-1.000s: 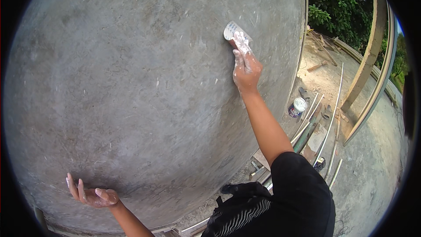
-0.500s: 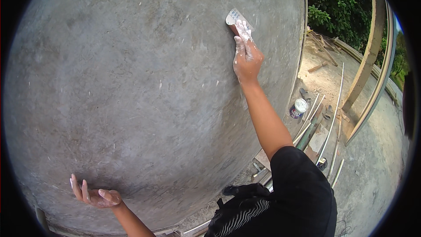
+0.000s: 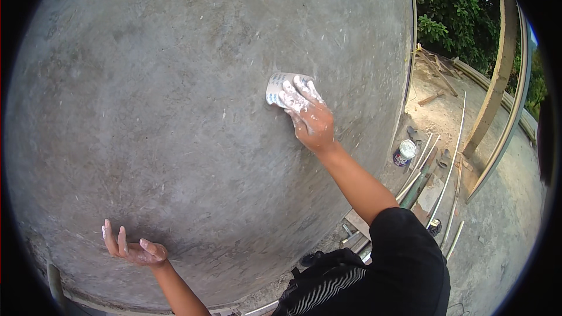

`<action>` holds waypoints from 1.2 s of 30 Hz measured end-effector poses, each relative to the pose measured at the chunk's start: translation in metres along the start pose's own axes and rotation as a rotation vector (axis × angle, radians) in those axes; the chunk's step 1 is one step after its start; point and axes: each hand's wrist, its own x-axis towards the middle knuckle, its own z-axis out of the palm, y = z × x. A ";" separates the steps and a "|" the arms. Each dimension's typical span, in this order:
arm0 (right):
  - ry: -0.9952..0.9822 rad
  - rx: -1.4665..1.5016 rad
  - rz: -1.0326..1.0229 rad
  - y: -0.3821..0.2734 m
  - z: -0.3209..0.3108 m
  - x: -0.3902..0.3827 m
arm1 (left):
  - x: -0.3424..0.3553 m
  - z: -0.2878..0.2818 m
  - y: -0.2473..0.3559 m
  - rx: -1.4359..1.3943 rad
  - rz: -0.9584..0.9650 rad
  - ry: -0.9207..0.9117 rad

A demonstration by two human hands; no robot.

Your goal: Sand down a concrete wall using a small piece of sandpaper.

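A bare grey cement wall [image 3: 175, 123] with small pale flecks fills most of the view. Against its upper right part, my right hand [image 3: 313, 120] presses a sheet of sandpaper [image 3: 281, 86], its pale printed back facing me. White powder coats the fingers spread over the sheet, and its grit side is hidden. Low on the left, my left hand [image 3: 137, 251] holds nothing. Its fingers are apart and half curled, close to the wall; I cannot tell whether they touch it.
Right of the wall, a paint tub [image 3: 404, 152] stands on the concrete floor [image 3: 492, 240]. Long pale pipes [image 3: 451, 158] and a green tube [image 3: 417, 190] lie nearby. A wooden post [image 3: 494, 76] rises farther right, with scrap wood [image 3: 439, 73] behind.
My right hand has swept down and left across the wall with the sandpaper, which now lies flatter. My left hand stays open and has shifted only slightly in view.
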 end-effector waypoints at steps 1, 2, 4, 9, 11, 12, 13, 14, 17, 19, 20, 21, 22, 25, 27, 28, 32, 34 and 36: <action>-0.067 0.049 -0.177 -0.005 0.000 -0.001 | 0.001 -0.001 0.001 0.005 0.019 0.005; -0.120 0.085 -0.230 -0.009 0.000 -0.002 | 0.002 -0.002 0.003 0.029 0.027 -0.024; -0.099 0.041 -0.093 -0.002 -0.001 0.006 | 0.006 -0.006 0.009 0.045 0.044 -0.064; 0.142 -0.030 0.179 0.016 0.007 0.022 | 0.017 -0.009 0.038 -0.010 0.057 -0.063; 0.034 0.059 -0.055 -0.005 0.014 0.009 | 0.022 -0.004 0.056 -0.157 0.032 -0.230; -0.098 0.083 -0.075 -0.021 0.017 -0.001 | 0.025 -0.001 0.066 -0.157 0.059 -0.213; -0.184 0.148 -0.144 -0.033 0.019 -0.008 | 0.028 0.004 0.077 -0.252 0.088 -0.315; -0.253 0.224 -0.155 -0.045 0.023 -0.013 | 0.031 0.010 0.087 -0.333 0.107 -0.433; -0.296 0.340 -0.169 -0.067 0.029 -0.014 | 0.043 0.027 0.114 -0.472 0.270 -0.506; -0.256 0.392 -0.280 -0.073 0.030 -0.008 | 0.052 0.038 0.128 -0.522 0.271 -0.542; -0.327 0.432 -0.334 -0.075 0.029 -0.005 | 0.056 0.042 0.133 -0.558 0.268 -0.567; -0.293 0.425 -0.352 -0.076 0.028 -0.002 | 0.059 0.046 0.137 -0.572 0.295 -0.565; -0.330 0.460 -0.397 -0.076 0.028 -0.001 | 0.061 0.049 0.140 -0.566 0.255 -0.603; -0.366 0.491 -0.457 -0.075 0.029 -0.004 | 0.062 0.057 0.143 -0.559 0.185 -0.690; -0.365 0.508 -0.477 -0.074 0.031 -0.006 | 0.059 0.061 0.142 -0.544 0.142 -0.743; -0.353 0.497 -0.466 -0.076 0.031 -0.006 | 0.058 0.063 0.140 -0.525 0.163 -0.700; -0.243 0.487 -0.376 -0.081 0.026 0.009 | 0.054 0.066 0.131 -0.522 0.097 -0.620; -0.283 0.496 -0.346 -0.080 0.018 0.019 | 0.051 0.061 0.123 -0.470 0.077 -0.661; -0.256 0.504 -0.210 -0.075 0.007 0.026 | 0.047 0.049 0.111 -0.393 0.096 -0.713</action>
